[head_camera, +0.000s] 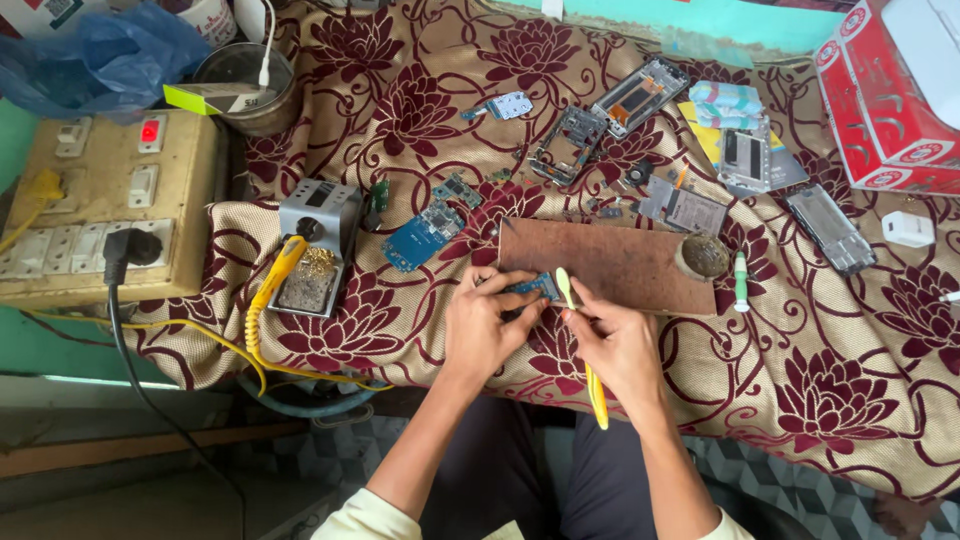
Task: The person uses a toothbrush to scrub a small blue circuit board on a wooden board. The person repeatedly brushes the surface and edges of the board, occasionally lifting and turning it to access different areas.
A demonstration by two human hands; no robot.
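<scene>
The left hand (487, 325) pinches a small blue circuit board (528, 287) between fingers and thumb, holding it at the near edge of the brown wooden board (610, 262) that lies on the floral cloth (830, 380). The right hand (618, 343) is closed round a yellow toothbrush (580, 340), whose long axis runs almost straight away from the person, handle end toward the lap and pale head up by the circuit board's right edge. The circuit board thus lies just left of the brush head, touching or nearly so, with the left hand the nearer one. A soldering station (315, 235) stands well apart to the left; phone parts (640, 95) are scattered beyond.
</scene>
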